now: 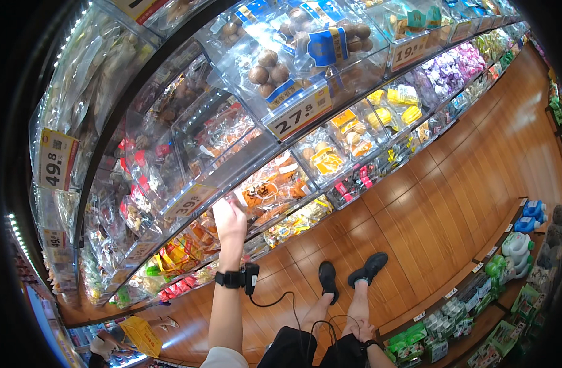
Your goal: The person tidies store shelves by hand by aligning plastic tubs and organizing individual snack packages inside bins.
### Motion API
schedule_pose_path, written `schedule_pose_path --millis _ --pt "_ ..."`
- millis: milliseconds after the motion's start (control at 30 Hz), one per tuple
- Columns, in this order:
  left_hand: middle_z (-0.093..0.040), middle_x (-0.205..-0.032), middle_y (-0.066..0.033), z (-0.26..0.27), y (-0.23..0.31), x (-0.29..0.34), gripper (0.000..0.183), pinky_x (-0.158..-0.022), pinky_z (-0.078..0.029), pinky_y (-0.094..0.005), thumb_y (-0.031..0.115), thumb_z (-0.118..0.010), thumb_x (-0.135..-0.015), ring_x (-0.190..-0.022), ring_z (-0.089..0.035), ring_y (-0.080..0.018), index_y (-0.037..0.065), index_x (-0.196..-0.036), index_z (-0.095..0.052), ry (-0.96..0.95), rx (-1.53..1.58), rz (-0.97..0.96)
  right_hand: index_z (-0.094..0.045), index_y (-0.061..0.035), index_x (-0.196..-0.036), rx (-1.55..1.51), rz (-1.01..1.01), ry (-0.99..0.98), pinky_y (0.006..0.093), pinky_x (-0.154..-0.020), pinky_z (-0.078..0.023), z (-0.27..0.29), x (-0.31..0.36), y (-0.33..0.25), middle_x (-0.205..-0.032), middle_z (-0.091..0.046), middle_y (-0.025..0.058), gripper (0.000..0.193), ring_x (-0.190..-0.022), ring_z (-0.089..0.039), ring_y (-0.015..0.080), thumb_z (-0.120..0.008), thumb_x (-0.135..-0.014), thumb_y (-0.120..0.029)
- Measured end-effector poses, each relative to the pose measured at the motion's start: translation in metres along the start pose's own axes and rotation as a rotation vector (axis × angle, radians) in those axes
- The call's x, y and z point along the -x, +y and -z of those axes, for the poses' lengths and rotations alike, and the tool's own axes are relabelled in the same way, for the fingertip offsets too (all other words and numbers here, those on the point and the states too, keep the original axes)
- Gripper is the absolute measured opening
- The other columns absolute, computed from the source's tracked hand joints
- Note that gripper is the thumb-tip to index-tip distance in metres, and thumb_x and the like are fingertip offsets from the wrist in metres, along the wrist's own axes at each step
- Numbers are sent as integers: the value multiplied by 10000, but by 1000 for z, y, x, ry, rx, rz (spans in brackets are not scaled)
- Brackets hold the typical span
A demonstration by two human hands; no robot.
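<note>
My left hand [230,224] reaches to the front edge of a clear shelf bin, beside clear packs with orange labels [259,191]. Its fingers are curled closed and face the shelf, so what they grip, if anything, is hidden. A black wristband with a small box [235,279] and a cable sits on that wrist. Just left of the hand is a price tag [191,199] on the shelf edge above. Low beside my leg is my right hand [364,331], fingers loosely extended against the leg, no object visible in it.
Above, a shelf edge with a price tag [297,113] fronts bags of round brown nuts [269,72]. Purple-wrapped packs [453,64] fill a farther bin. A low shelf [440,297] with bottles and green packs runs along the right. Another person carries a yellow bag [141,336] at lower left.
</note>
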State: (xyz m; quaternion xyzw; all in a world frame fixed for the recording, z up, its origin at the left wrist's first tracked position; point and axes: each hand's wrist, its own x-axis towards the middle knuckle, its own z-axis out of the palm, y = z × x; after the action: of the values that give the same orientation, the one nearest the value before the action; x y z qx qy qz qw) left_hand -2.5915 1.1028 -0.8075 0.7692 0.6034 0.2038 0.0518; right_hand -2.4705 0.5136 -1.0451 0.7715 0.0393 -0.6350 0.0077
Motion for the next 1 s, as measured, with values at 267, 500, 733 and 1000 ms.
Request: schedule_pose_path --millis 267,500,733,1000 --pt "-490 -1521 -241 -6 56 -9 706 -1165 -403 -520 254 -753 -941 -1401 -479 -420 54 -1542 -442 -180 -100 -325 -340 -282 -1569 38 -4 -22 530 -1174 -387 4 -13 9 -1539 -277 273 951 -1382 -438 506 -784 -780 -570" --pt "-449 -1551 -251 -19 82 0 752 -1158 -400 -550 396 -714 -960 -1425 -457 -435 125 -1584 -393 -346 -210 -54 -334 -254 -1565 11 -65 -57 581 -1158 -392 21 -24 18 -1572 -264 311 939 -1383 -425 567 -754 -800 -598" --pt "-611 -1268 -241 -2 178 -18 297 -1049 -483 -485 91 -627 -995 -1199 -603 -402 29 -1284 -599 -206 204 -307 -301 -266 -1595 60 -104 -93 563 -1149 -418 38 4 -20 -1577 -275 319 957 -1355 -476 563 -757 -807 -561" --pt "-497 -1498 -255 -98 260 -21 594 -1184 -366 -521 283 -672 -1020 -1410 -449 -445 -16 -1483 -451 -248 154 -505 -391 -252 -1538 -48 -69 26 540 -1156 -406 33 -33 16 -1541 -323 305 902 -1376 -468 516 -750 -783 -591"
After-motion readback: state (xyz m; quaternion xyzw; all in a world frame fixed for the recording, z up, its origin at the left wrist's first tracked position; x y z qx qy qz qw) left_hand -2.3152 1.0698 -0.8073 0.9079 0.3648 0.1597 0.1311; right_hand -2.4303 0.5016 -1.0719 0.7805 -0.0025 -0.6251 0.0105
